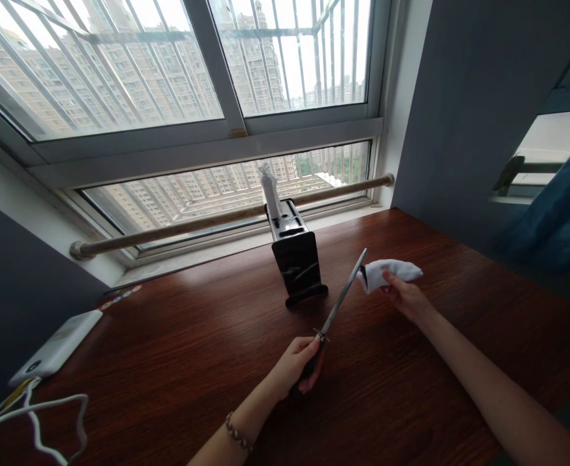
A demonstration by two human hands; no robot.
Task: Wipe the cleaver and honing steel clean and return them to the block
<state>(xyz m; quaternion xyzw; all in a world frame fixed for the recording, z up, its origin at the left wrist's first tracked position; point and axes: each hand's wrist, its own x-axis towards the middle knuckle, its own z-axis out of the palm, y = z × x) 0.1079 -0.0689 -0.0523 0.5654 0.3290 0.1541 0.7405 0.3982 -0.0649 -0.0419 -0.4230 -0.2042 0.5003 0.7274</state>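
Sharpening steel sits nearest on my feed, its dark handle wrapped in the closed left hand above the wooden table, its rod slanting up and to the right. Just beyond, I see the right hand pinching a white cloth bundle near the rod's tip, though I can't tell whether the two touch. Farther off, a black slotted block stands on the table before the barred window, a white wrapped item tilted in its top.
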